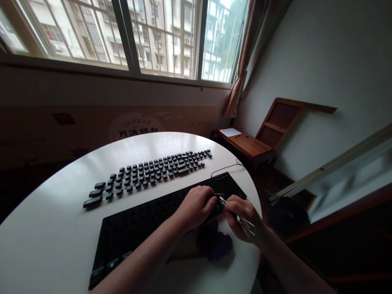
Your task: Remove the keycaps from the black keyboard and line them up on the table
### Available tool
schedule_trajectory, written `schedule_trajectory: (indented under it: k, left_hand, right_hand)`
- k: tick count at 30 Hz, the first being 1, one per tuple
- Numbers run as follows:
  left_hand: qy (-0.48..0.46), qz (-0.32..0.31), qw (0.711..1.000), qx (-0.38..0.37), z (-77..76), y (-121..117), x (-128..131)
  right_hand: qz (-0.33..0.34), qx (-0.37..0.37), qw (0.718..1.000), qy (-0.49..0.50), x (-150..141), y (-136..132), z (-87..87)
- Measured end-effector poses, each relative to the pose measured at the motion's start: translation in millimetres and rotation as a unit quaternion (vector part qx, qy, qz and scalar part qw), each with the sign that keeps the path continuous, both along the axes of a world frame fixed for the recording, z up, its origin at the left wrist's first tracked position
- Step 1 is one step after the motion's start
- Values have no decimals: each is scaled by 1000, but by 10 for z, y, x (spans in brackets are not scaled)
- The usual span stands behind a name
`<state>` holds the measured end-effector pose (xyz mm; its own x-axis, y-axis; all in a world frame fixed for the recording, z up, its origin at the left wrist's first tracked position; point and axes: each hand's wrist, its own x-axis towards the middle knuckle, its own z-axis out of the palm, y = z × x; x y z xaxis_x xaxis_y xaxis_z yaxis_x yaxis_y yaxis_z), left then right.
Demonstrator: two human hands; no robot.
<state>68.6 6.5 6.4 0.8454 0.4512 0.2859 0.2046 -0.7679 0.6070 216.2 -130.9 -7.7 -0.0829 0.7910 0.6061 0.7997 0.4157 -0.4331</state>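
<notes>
A black keyboard [143,220] lies slantwise on the round white table [58,241], most of its keycaps off and a few still on at the near left end. My left hand [197,206] rests over its right part, fingers curled in; what they hold, if anything, is hidden. Just right of it, my right hand [245,218] is closed on a wire keycap puller [247,226], whose thin metal wires show below the palm and at the fingertips. The tip points to the keyboard beside my left fingers. Several loose black keycaps [153,171] stand in rows behind the keyboard.
A crumpled purple cloth [219,246] lies in front of the keyboard, under my wrists. A thin black cable [225,168] runs off the table's right edge. Beyond stand a wooden bench [248,143] with paper on it and a barred window [165,41].
</notes>
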Motion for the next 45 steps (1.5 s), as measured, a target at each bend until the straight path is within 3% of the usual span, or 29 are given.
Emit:
schedule_trajectory:
  k: [3, 7, 12, 17, 21, 26, 30, 35, 40, 45]
  left_hand:
    - [-5, 13, 1000, -19, -7, 19, 9]
    - [-28, 20, 997, -67, -1, 29, 21]
    - [-75, 19, 984, -158, -33, 93, 32]
    - [-148, 24, 951, -271, -96, 238, 23]
    - [-135, 0, 951, -278, -102, 245, 17]
    - [-139, 14, 953, -267, -114, 227, 30]
    - [-144, 30, 952, -269, -132, 236, 38]
    - [-172, 83, 940, -283, -128, 240, 29]
    - [-166, 85, 941, -282, -120, 238, 25]
    - [-163, 85, 939, -290, -135, 230, 33]
  right_hand:
    - [-31, -2, 999, -28, -14, -18, 62]
    - [-120, 48, 991, -30, -67, -5, 188]
    - [-156, 107, 980, 57, -116, 63, 239]
    - [-171, 184, 959, 130, -22, 126, 233]
    - [-98, 80, 992, 18, 32, 254, 336]
    - [-56, -50, 991, -108, 25, 432, 462]
    - [-42, -105, 988, -103, 113, 515, 496]
    - [-43, -171, 984, -23, 534, 862, 425]
    - [-184, -205, 961, -29, 877, 1496, 186]
    - [-239, -208, 947, -48, 865, 1837, -5]
